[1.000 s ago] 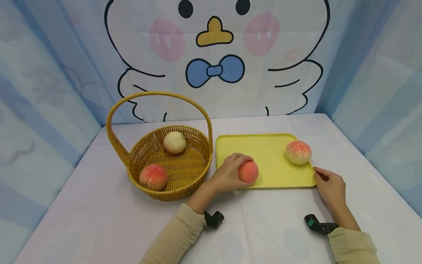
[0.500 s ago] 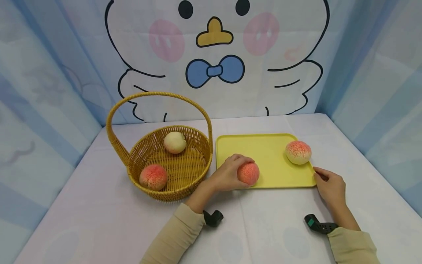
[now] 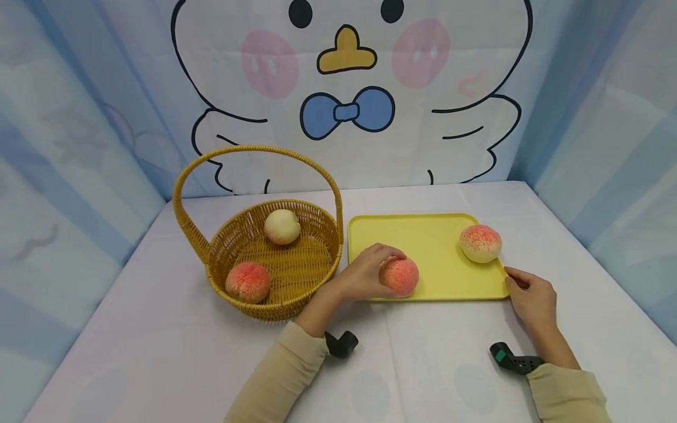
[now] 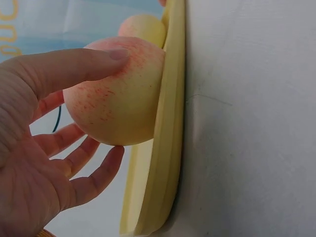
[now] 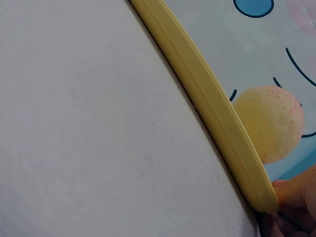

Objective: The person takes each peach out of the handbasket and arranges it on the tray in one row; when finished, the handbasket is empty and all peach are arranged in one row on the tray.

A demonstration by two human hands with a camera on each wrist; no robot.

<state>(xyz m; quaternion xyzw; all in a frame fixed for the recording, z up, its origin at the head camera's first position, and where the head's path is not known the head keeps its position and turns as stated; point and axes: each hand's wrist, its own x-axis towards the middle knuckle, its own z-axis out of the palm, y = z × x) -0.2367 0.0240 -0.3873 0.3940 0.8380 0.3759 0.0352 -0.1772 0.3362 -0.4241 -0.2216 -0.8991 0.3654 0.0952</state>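
Note:
My left hand [image 3: 370, 273] holds a pink peach [image 3: 401, 277] at the front left of the yellow tray [image 3: 439, 282]. In the left wrist view, the thumb lies on the peach [image 4: 118, 98] and a fingertip touches its underside, while other fingers are partly hidden behind it. The peach sits against the tray's rim. My right hand [image 3: 534, 302] grips the tray's front right corner; in the right wrist view the fingers are mostly cut off by the frame edge. A second peach [image 3: 480, 243], pink above and pale below, rests at the tray's right side.
Left of the tray stands a wicker basket [image 3: 217, 279] with a tall arched handle [image 3: 259, 148]. Inside it lie a pale peach [image 3: 282, 227] and a red peach [image 3: 248, 282]. A curtain with a cartoon face [image 3: 346, 158] hangs behind the white-covered table [image 3: 423, 364].
A little more of the pink peach shows beyond my left fingers, which have drawn back slightly to the left. My right hand and the tray have not visibly moved.

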